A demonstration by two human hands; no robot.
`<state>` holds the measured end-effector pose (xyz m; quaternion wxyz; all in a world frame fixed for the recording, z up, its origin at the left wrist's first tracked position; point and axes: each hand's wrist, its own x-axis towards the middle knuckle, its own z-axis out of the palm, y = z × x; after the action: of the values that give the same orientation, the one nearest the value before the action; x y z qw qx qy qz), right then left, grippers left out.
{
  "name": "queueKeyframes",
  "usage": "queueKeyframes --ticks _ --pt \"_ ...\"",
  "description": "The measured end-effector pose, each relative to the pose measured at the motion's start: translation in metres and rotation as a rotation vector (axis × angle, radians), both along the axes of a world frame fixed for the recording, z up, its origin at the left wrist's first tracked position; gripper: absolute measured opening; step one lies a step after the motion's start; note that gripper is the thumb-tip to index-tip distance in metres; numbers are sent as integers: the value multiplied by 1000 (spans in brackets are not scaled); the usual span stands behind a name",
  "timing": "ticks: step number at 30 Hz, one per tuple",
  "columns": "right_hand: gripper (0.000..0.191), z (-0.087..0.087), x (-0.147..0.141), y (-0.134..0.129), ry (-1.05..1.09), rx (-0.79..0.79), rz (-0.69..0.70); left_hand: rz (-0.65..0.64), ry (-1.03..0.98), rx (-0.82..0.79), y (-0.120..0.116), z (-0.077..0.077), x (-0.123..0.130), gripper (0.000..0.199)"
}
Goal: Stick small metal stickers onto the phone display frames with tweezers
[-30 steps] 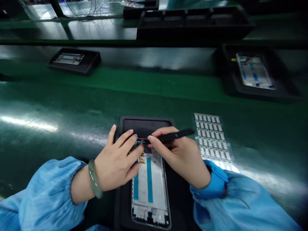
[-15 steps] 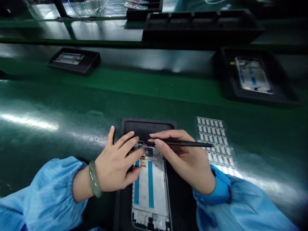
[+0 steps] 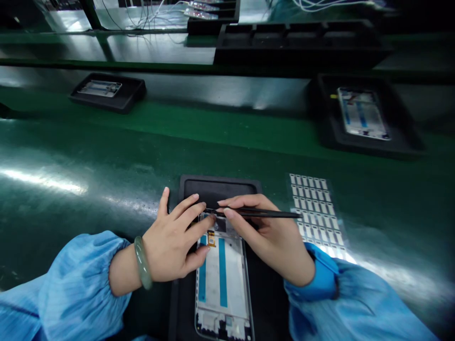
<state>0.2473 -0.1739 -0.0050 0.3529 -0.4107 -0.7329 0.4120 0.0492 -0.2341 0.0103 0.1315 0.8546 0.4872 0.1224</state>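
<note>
A phone frame (image 3: pixel 222 289) with a white backing and blue strips lies in a black tray (image 3: pixel 216 189), its top end under my hands. My left hand (image 3: pixel 174 241) rests on that end with its fingers spread, and a green bangle (image 3: pixel 142 263) sits on its wrist. My right hand (image 3: pixel 259 232) pinches black tweezers (image 3: pixel 263 214), held almost level. Their tips reach the top of the frame, next to my left fingertips. A small yellow-orange part (image 3: pixel 211 239) sits on the frame between my hands. The tweezer tips are too small to show whether they hold anything.
A sheet of small labels (image 3: pixel 316 210) lies on the green bench (image 3: pixel 71 151) right of the tray. Further back stand a black tray with a phone frame (image 3: pixel 362 113), a smaller tray (image 3: pixel 106 92), a long black rack (image 3: pixel 298 45), and loose wires (image 3: pixel 149 16).
The tweezers have swung from slanting up to the right to nearly level, with their tips staying at the top of the frame. The view has tilted slightly, shifting the far trays.
</note>
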Motion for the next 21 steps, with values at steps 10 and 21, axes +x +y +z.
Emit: queueKeyframes --ticks 10,21 --pt "11 0 -2 0 -21 48 -11 1 6 -25 0 -1 0 42" --pt "10 1 -3 0 -28 60 -10 -1 8 -9 1 -1 0 42"
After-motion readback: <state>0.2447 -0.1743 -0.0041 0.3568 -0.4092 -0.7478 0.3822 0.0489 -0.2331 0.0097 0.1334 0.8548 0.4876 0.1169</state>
